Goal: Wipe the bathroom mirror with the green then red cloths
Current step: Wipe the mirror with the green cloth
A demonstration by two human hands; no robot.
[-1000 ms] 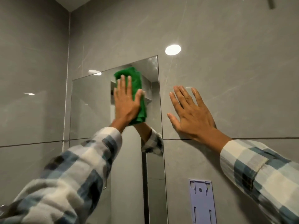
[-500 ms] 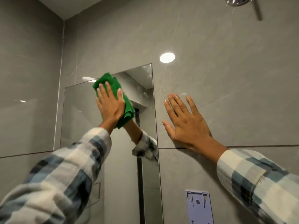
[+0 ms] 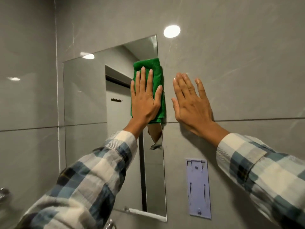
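Note:
A frameless rectangular mirror [image 3: 85, 96] hangs on the grey tiled wall. My left hand [image 3: 145, 100] lies flat on a folded green cloth [image 3: 158, 76], pressing it against the mirror's upper right part, right at the mirror's right edge. My right hand [image 3: 191, 103] rests flat with fingers spread on the bare tile just right of the mirror and holds nothing. No red cloth is in view. Both arms wear a plaid shirt.
A pale plastic wall bracket [image 3: 198, 187] is fixed to the tile below my right hand. A small clip [image 3: 126, 209] holds the mirror's bottom edge. A metal fitting [image 3: 4, 193] shows at the far left edge. A ceiling lamp's glare [image 3: 171, 31] sits on the tile.
My left hand slid the green cloth from the mirror's upper middle-left across to its right edge. My right hand stayed planted on the tile. The camera tilted down a little.

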